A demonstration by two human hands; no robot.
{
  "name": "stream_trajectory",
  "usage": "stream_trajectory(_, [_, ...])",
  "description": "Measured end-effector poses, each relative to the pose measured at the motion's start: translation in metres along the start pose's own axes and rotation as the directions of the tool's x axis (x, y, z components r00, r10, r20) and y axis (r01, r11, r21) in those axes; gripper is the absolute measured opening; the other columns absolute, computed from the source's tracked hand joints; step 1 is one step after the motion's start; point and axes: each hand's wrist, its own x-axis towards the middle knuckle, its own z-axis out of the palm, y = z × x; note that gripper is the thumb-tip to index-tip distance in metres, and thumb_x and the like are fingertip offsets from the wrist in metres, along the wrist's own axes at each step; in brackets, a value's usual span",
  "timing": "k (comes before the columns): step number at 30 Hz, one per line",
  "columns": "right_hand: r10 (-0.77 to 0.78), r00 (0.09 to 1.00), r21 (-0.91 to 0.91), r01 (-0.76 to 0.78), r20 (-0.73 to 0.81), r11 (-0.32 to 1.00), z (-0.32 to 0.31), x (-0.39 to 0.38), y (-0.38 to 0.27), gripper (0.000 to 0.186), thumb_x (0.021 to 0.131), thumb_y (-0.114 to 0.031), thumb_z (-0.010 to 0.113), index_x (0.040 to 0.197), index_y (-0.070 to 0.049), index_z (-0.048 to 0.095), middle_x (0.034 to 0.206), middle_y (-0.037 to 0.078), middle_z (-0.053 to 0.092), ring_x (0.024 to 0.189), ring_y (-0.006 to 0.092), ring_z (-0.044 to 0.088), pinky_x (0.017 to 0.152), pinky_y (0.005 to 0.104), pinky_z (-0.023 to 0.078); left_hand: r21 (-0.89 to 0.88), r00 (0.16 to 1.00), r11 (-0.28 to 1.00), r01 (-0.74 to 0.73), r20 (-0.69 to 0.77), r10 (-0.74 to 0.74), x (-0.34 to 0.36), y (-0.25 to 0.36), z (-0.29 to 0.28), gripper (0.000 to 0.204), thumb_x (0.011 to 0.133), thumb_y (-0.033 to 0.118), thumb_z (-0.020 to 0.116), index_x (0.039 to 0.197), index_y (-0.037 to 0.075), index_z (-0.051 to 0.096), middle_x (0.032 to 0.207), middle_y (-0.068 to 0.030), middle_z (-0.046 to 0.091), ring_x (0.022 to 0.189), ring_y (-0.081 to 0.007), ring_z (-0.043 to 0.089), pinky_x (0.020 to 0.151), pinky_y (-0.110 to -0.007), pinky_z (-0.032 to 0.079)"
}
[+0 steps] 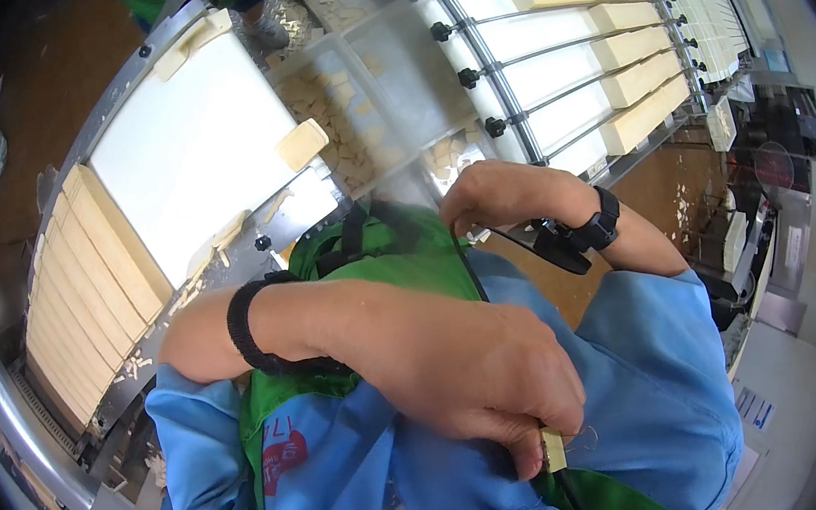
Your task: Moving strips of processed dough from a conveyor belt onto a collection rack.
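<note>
The small yellow tab (pixel 553 450) could slip and drop if the left hand (pixel 507 375) pinches too softly, and the black strap (pixel 561 252) could catch on the black watch (pixel 602 219) if the right hand (pixel 493 190) pulls fast. The left finger and thumb squeeze the tab, near and to the right by the green apron strap (pixel 608 504); the right hand is farther off, fingers curled, and I can't tell if it grips anything. I count two hands, one tab, one watch and one black wristband (pixel 247 329).
</note>
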Motion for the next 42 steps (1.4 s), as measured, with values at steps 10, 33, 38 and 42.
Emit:
stream_trajectory(10, [0.109, 0.928, 0.58, -0.312, 0.357, 0.753, -0.018, 0.01, 0.024, 0.021, 0.097, -0.006, 0.067, 0.117, -0.002, 0.074, 0.095, 0.007, 0.077, 0.083, 0.015, 0.072, 0.074, 0.0305, 0.06, 0.094, 0.998, 0.994, 0.053, -0.047, -0.049, -0.023, 0.0, -0.018, 0.027, 0.097, 0.03, 0.073, 0.115, 0.01, 0.071, 0.11, -0.0075, 0.065, 0.105, -0.0293, 0.06, 0.094, -0.042, 0.045])
stream_trajectory(33, [-0.67, 0.654, -0.443, 0.514, -0.352, 0.735, -0.061, 0.585, -0.142, 0.046, 0.091, -0.02, 0.077, 0.127, 0.005, 0.065, 0.124, 0.025, 0.065, 0.12, 0.0431, 0.057, 0.106, 0.0484, 0.047, -0.647, -0.66, 0.469, 0.601, -0.072, 0.747, -0.389, -0.059, 0.089, 0.092, 0.078, 0.021, 0.09, 0.151, -0.001, 0.039, 0.137, -0.0269, 0.038, 0.121, -0.0474, 0.052, 0.103, -0.051, 0.048])
stream_trajectory(38, [-0.583, 0.728, -0.547, 0.34, -0.362, 0.765, -0.039, 0.646, -0.178, 0.052, 0.088, -0.031, 0.078, 0.126, 0.004, 0.067, 0.13, 0.021, 0.06, 0.127, 0.0395, 0.052, 0.108, 0.0536, 0.043, -0.634, -0.725, 0.542, 0.552, -0.044, 0.687, -0.391, -0.039, 0.08, 0.083, 0.078, 0.019, 0.089, 0.145, -0.001, 0.044, 0.13, -0.0233, 0.04, 0.116, -0.0453, 0.056, 0.095, -0.049, 0.052])
stream_trajectory(42, [-0.393, 0.858, -0.602, 0.128, -0.331, 0.788, -0.033, 0.671, -0.191, 0.051, 0.091, -0.041, 0.073, 0.121, 0.0, 0.068, 0.131, 0.017, 0.058, 0.13, 0.0366, 0.05, 0.105, 0.0559, 0.043, -0.657, -0.777, 0.571, 0.491, -0.035, 0.628, -0.388, -0.033, 0.07, 0.084, 0.077, 0.02, 0.089, 0.146, 0.001, 0.045, 0.13, -0.0214, 0.041, 0.118, -0.0422, 0.056, 0.096, -0.048, 0.051])
